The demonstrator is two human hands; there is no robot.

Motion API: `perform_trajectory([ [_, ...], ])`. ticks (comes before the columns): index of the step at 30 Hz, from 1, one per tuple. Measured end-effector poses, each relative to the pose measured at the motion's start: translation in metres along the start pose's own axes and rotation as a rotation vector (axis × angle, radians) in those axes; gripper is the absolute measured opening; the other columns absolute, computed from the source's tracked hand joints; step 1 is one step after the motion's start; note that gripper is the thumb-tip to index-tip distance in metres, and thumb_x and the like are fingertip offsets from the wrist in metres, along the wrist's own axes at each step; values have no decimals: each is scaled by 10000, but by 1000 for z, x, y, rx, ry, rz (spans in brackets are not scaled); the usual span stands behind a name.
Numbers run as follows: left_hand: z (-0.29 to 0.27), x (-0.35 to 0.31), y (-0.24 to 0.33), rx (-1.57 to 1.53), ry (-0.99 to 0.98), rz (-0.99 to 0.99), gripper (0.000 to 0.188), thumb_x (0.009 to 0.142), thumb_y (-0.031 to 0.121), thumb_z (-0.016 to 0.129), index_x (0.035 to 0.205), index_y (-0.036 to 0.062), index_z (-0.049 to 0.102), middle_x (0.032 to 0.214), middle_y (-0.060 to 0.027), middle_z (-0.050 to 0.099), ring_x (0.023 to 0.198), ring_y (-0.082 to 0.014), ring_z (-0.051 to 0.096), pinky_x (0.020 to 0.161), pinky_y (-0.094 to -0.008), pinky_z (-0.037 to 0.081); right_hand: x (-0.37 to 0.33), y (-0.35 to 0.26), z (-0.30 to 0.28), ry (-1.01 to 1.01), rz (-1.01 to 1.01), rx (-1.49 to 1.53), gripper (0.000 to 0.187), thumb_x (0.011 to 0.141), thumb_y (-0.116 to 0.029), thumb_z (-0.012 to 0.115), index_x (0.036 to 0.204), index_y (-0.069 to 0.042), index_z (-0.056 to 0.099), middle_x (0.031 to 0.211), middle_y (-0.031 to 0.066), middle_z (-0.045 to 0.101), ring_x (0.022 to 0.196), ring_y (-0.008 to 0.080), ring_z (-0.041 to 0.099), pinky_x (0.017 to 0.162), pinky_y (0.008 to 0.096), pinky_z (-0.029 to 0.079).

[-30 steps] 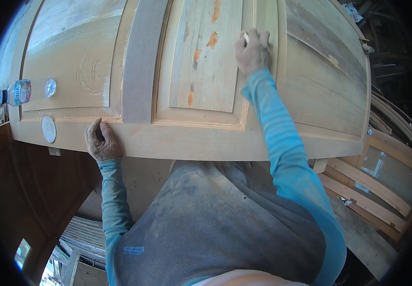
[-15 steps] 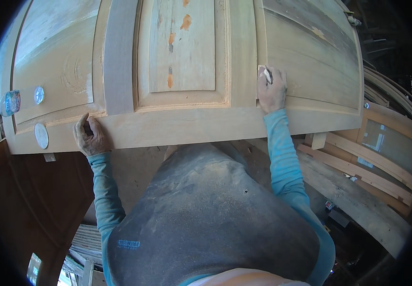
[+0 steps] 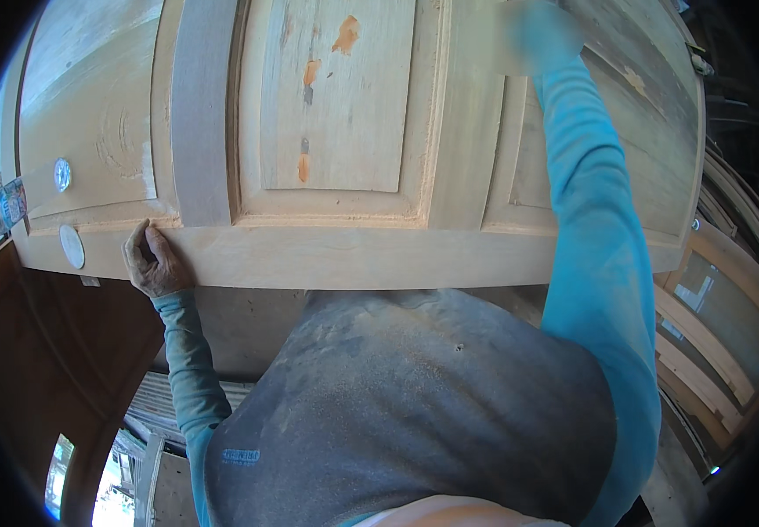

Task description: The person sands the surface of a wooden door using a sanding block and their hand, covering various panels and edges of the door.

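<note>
A large wooden door with raised panels lies flat in front of me. Orange and grey filler patches mark its middle panel. My left hand rests on the near rail towards the left, fingers loosely curled, with a gap to the thumb and nothing visible between them. At the top edge, over the stile right of the middle panel, my right hand is a blur. Its fingers, and anything in them, cannot be made out.
A white disc, a shiny round lid and a clear labelled container sit at the door's left end. A dark brown curved panel stands at lower left. Wooden frames lean at right.
My right hand has moved from the right panel's lower corner, where it held a small whitish piece, far forward along the stile. The left hand stays on the rail.
</note>
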State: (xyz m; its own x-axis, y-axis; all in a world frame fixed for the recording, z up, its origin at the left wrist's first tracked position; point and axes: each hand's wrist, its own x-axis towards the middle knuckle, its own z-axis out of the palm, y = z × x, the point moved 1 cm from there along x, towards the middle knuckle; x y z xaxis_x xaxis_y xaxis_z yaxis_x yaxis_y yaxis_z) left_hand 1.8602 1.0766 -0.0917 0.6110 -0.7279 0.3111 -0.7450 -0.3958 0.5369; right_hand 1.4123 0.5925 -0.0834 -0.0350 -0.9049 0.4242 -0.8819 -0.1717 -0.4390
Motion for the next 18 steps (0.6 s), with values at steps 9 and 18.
perform_trajectory([
  [9,2,-13,-1,28,36,61,162,1008,121,650,1136,32,694,1008,-77,668,890,-173,641,821,-310,529,-242,-32,-129,-144,-126,20,167,945,-158,639,1053,-32,663,981,167,621,1015,357,583,894,466,497],
  [18,2,4,7,-7,-11,38,134,1007,92,630,1093,18,703,1005,-93,677,872,-199,654,824,-327,532,6,8,3,-29,-110,-133,229,943,-237,595,1031,-34,652,1034,259,691,982,428,672,857,502,532],
])
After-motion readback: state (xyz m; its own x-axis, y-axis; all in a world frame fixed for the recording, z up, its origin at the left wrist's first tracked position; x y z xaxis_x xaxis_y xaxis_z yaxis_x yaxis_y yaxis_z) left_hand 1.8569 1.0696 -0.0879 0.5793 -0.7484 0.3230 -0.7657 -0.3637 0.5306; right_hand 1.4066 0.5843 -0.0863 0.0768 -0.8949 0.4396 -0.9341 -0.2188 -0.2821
